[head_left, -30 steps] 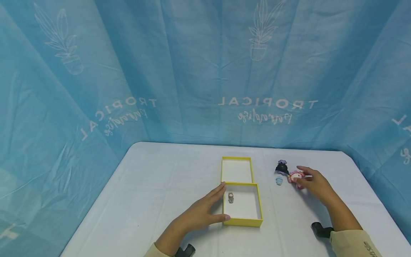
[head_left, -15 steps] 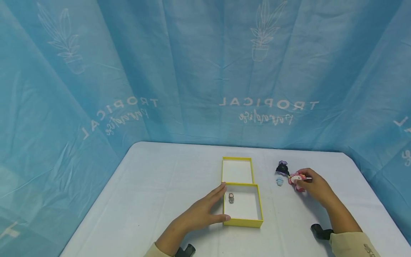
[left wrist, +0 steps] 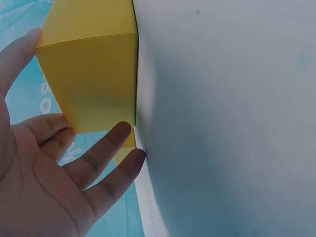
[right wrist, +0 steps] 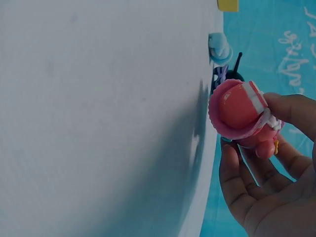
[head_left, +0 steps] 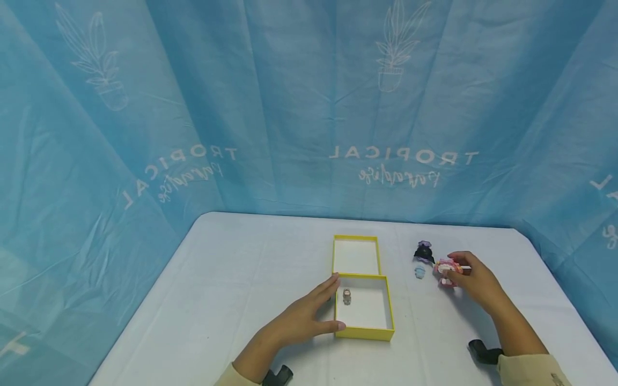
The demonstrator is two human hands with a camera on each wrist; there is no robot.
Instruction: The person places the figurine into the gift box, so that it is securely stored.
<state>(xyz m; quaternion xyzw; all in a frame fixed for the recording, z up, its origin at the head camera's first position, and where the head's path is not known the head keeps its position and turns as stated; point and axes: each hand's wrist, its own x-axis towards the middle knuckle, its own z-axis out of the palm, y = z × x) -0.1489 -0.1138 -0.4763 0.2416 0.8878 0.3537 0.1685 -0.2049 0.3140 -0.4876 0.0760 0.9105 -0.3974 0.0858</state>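
A yellow box [head_left: 365, 308] with its lid [head_left: 356, 254] touching behind stands mid-table, the left hand [head_left: 304, 319] flat against its left wall. Between box and right hand [head_left: 475, 281], which holds a pink figurine [head_left: 446, 271] off the white table [head_left: 232, 289], a bare lane runs; a black figurine [head_left: 424, 252] and small blue piece [head_left: 419, 272] crowd its far end. A small figure [head_left: 346, 296] sits inside the box near its left wall.

White table [head_left: 232, 279], blue printed curtain [head_left: 289, 107], black figurine [head_left: 424, 252], small blue figurine [head_left: 419, 272]
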